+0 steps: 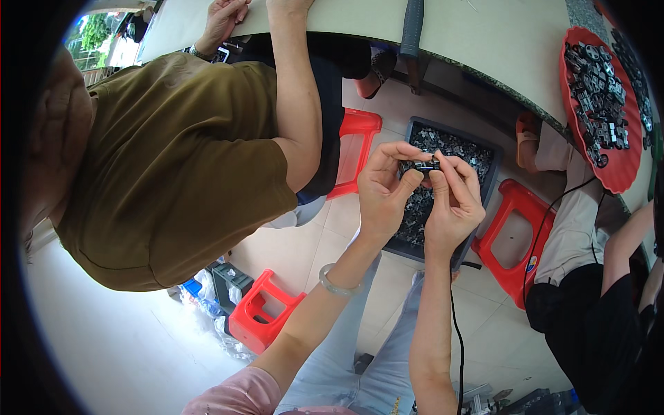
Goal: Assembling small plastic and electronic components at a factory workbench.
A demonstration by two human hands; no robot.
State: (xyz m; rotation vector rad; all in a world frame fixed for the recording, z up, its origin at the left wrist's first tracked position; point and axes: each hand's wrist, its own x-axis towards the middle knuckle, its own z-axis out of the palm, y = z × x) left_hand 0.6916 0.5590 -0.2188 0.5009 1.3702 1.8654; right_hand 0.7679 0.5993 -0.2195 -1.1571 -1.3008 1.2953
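Note:
Both my hands meet in front of me over a dark grey bin point(496, 181) full of small black and silver parts. Between their fingertips is a small shiny black part point(423, 166), its exact kind too small to make out. My left hand point(384, 190), with a pale bangle on the wrist, pinches its left end between thumb and fingers. My right hand point(453, 204) pinches the right end with thumb and forefinger. Fingers cover much of the part.
A person in an olive shirt point(173, 166) sits close on the left; another in black point(588, 332) sits on the right. Red stools point(266, 311) stand on the tiled floor. A red tray point(633, 169) of black parts lies on the table point(505, 41). A black cable point(456, 325) hangs by my right forearm.

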